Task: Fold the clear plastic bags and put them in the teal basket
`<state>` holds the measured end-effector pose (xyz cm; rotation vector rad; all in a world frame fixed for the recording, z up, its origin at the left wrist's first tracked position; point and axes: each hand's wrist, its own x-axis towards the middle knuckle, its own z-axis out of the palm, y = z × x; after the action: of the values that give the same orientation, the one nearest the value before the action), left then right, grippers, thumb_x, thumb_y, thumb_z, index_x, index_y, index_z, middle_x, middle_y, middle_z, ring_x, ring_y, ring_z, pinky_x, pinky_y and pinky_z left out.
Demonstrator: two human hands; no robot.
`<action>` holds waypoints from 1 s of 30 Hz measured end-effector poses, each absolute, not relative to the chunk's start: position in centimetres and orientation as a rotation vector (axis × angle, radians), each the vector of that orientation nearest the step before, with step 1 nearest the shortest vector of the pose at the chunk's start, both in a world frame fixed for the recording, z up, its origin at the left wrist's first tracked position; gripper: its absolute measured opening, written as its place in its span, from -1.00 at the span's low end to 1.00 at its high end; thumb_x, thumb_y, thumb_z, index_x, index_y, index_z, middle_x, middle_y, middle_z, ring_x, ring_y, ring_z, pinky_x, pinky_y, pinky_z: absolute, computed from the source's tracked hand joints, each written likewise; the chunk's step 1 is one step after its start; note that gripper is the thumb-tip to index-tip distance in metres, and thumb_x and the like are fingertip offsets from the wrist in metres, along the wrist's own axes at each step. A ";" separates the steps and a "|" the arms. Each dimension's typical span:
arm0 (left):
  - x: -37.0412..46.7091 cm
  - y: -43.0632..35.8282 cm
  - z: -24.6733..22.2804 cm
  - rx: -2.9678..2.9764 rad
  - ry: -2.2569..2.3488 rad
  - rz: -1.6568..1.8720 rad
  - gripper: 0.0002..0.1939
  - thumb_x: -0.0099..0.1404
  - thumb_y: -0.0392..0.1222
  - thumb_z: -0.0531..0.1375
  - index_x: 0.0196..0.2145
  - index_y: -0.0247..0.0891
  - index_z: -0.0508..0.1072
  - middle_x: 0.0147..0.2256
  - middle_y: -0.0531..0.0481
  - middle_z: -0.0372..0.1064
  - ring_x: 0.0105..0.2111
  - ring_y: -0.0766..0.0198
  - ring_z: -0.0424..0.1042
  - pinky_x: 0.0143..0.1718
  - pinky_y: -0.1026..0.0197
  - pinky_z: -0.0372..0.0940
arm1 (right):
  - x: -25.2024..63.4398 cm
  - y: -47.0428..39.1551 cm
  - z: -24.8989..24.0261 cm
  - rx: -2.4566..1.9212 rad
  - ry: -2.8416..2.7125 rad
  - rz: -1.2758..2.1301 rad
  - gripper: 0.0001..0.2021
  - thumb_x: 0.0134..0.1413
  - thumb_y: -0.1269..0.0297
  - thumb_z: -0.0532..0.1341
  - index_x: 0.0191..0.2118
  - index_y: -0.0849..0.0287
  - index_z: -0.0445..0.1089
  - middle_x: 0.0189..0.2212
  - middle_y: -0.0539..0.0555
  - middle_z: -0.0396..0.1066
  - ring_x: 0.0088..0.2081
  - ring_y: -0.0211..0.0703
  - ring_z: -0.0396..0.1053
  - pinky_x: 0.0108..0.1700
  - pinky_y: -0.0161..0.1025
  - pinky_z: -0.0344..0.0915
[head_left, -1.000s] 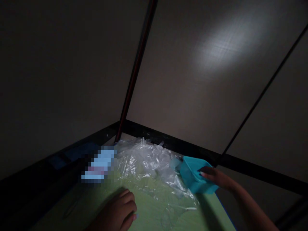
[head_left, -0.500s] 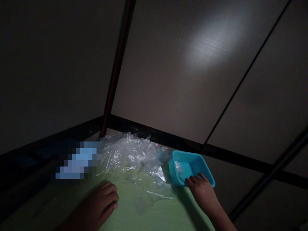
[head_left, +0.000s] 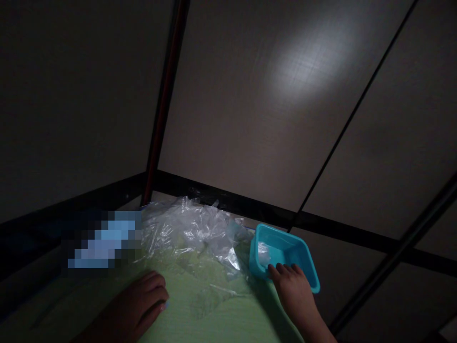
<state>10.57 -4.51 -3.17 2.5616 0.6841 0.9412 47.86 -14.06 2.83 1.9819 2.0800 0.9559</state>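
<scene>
A blue plastic basin (head_left: 312, 274) sits at the right edge of the green surface (head_left: 185, 319), with a small clear plastic item (head_left: 263, 253) inside at its left. My right hand (head_left: 293, 290) is at the basin's near rim, its fingers curled over the edge; their tips are hidden inside. My left hand (head_left: 148, 300) rests on the green surface at lower left, fingers curled together, with a tiny pale bluish bit showing at the fingertips, too small to name. Crumpled clear plastic bags (head_left: 193, 226) lie in a heap between the hands, towards the back.
A blurred-out bluish patch (head_left: 107, 240) is left of the plastic heap. Behind the surface stand dark panelled walls (head_left: 235, 119) meeting in a corner with a reddish post (head_left: 160, 109). A thin flat piece of clear plastic (head_left: 214, 297) lies near the middle.
My right hand has shifted slightly left along the basin rim, and its fingers are more bunched. The basin has tilted slightly. The whole view has shifted a little; my left hand keeps its pose.
</scene>
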 end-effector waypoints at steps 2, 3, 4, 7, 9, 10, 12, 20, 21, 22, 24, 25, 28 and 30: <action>10.6 -4.6 -3.3 2.554 0.693 0.958 -0.81 0.26 -0.20 0.01 -0.38 -0.13 0.41 -0.36 0.08 0.33 -0.35 0.28 0.25 -0.32 0.32 0.16 | 48.4 -13.3 3.5 2.014 2.046 0.906 -0.82 0.07 0.38 0.13 -0.19 0.06 0.38 -0.40 0.05 0.43 -0.37 -0.12 0.37 -0.29 -0.21 0.06; 10.6 -4.7 -3.3 2.553 0.703 0.958 -0.81 0.26 -0.21 0.01 -0.37 -0.13 0.41 -0.35 0.07 0.33 -0.34 0.28 0.25 -0.31 0.31 0.16 | 48.8 -12.9 3.8 2.029 2.037 0.879 -0.83 0.08 0.36 0.14 -0.19 0.06 0.38 -0.41 0.04 0.43 -0.37 -0.11 0.38 -0.31 -0.22 0.06; 10.6 -4.8 -3.2 2.554 0.713 0.950 -0.82 0.25 -0.22 0.01 -0.37 -0.13 0.40 -0.34 0.07 0.33 -0.33 0.28 0.25 -0.31 0.31 0.16 | 49.1 -12.5 4.1 2.042 2.037 0.849 -0.84 0.07 0.34 0.14 -0.20 0.06 0.39 -0.42 0.04 0.43 -0.37 -0.10 0.38 -0.32 -0.22 0.07; 10.5 -5.2 -2.7 2.567 0.746 0.882 -0.84 0.24 -0.28 0.01 -0.36 -0.15 0.38 -0.33 0.07 0.31 -0.31 0.28 0.25 -0.28 0.30 0.14 | 50.2 -11.0 4.8 2.087 2.044 0.761 -0.86 0.06 0.31 0.15 -0.24 0.06 0.39 -0.40 0.05 0.45 -0.35 -0.06 0.40 -0.32 -0.22 0.10; 10.5 -5.4 -2.3 2.578 0.766 0.822 -0.85 0.23 -0.31 0.02 -0.37 -0.18 0.37 -0.33 0.06 0.29 -0.30 0.28 0.24 -0.26 0.28 0.13 | 51.0 -10.0 5.1 2.123 2.023 0.708 -0.87 0.05 0.29 0.14 -0.27 0.05 0.40 -0.39 0.05 0.46 -0.35 -0.04 0.41 -0.31 -0.21 0.11; 10.5 -5.5 -2.1 2.578 0.784 0.812 -0.85 0.22 -0.33 0.03 -0.37 -0.19 0.37 -0.34 0.05 0.29 -0.29 0.28 0.23 -0.26 0.27 0.13 | 51.4 -9.5 5.3 2.139 2.018 0.675 -0.88 0.05 0.29 0.14 -0.28 0.05 0.40 -0.38 0.05 0.47 -0.34 -0.03 0.41 -0.31 -0.20 0.12; 10.5 -5.6 -1.8 2.575 0.806 0.821 -0.86 0.20 -0.34 0.04 -0.38 -0.20 0.37 -0.35 0.04 0.28 -0.29 0.27 0.22 -0.25 0.25 0.12 | 52.0 -8.7 5.5 2.168 2.017 0.600 -0.86 0.05 0.27 0.12 -0.27 0.05 0.41 -0.37 0.07 0.47 -0.32 -0.01 0.41 -0.31 -0.20 0.13; 11.9 -5.4 0.4 2.577 0.732 0.782 -0.92 0.16 -0.30 0.12 -0.37 -0.20 0.40 -0.30 0.02 0.28 -0.23 0.23 0.23 -0.21 0.21 0.13 | 44.5 -9.5 5.3 2.334 2.218 0.867 -0.73 0.12 0.19 0.05 -0.13 0.15 0.37 -0.17 0.19 0.36 -0.15 -0.01 0.30 -0.13 -0.16 0.14; 12.4 -5.1 1.0 2.600 0.705 0.778 -0.92 0.16 -0.29 0.13 -0.36 -0.20 0.40 -0.30 0.02 0.28 -0.22 0.22 0.23 -0.20 0.19 0.14 | 42.5 -9.3 5.0 2.367 2.245 0.816 -0.73 0.15 0.18 0.01 -0.16 0.15 0.36 -0.21 0.17 0.37 -0.17 -0.03 0.31 -0.16 -0.19 0.15; 13.0 -4.6 1.4 2.627 0.678 0.776 -0.91 0.16 -0.27 0.14 -0.34 -0.20 0.41 -0.30 0.01 0.28 -0.21 0.20 0.23 -0.18 0.18 0.14 | 40.6 -8.9 4.5 2.426 2.237 0.737 -0.72 0.16 0.15 -0.01 -0.16 0.14 0.35 -0.23 0.16 0.37 -0.21 -0.06 0.33 -0.22 -0.22 0.17; 14.3 -3.6 1.9 2.657 0.646 0.799 -0.88 0.18 -0.25 0.13 -0.30 -0.19 0.42 -0.29 -0.01 0.29 -0.21 0.19 0.23 -0.17 0.16 0.14 | 37.6 -7.6 3.4 2.564 2.172 0.526 -0.65 0.09 0.06 0.08 -0.07 0.13 0.28 -0.18 0.16 0.34 -0.28 -0.09 0.36 -0.32 -0.26 0.18; 14.9 -3.0 2.0 2.654 0.640 0.821 -0.87 0.19 -0.25 0.11 -0.29 -0.19 0.42 -0.29 -0.02 0.29 -0.20 0.18 0.24 -0.17 0.16 0.15 | 36.8 -6.8 2.8 2.620 2.122 0.441 -0.55 0.00 0.03 0.16 -0.01 0.13 0.24 -0.15 0.17 0.33 -0.27 -0.07 0.37 -0.33 -0.26 0.19; 16.0 -1.7 1.3 2.584 0.664 0.925 -0.82 0.22 -0.27 0.07 -0.24 -0.21 0.43 -0.29 -0.05 0.31 -0.21 0.17 0.26 -0.17 0.15 0.18 | 36.2 -4.7 1.1 2.778 1.961 0.302 -0.46 -0.19 0.15 0.31 -0.03 0.18 0.25 -0.15 0.22 0.33 -0.27 -0.02 0.38 -0.35 -0.27 0.18; 16.2 -1.1 0.5 2.541 0.663 0.954 -0.81 0.22 -0.27 0.07 -0.24 -0.22 0.43 -0.30 -0.06 0.32 -0.23 0.18 0.28 -0.19 0.15 0.20 | 36.9 -3.9 0.4 2.825 1.985 0.250 -0.58 -0.22 0.25 0.33 -0.14 0.19 0.32 -0.23 0.19 0.38 -0.29 -0.03 0.39 -0.36 -0.28 0.18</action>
<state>16.20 -1.08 0.53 2.5414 0.6626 0.9542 36.93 -3.93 0.42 2.8247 1.9851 0.2496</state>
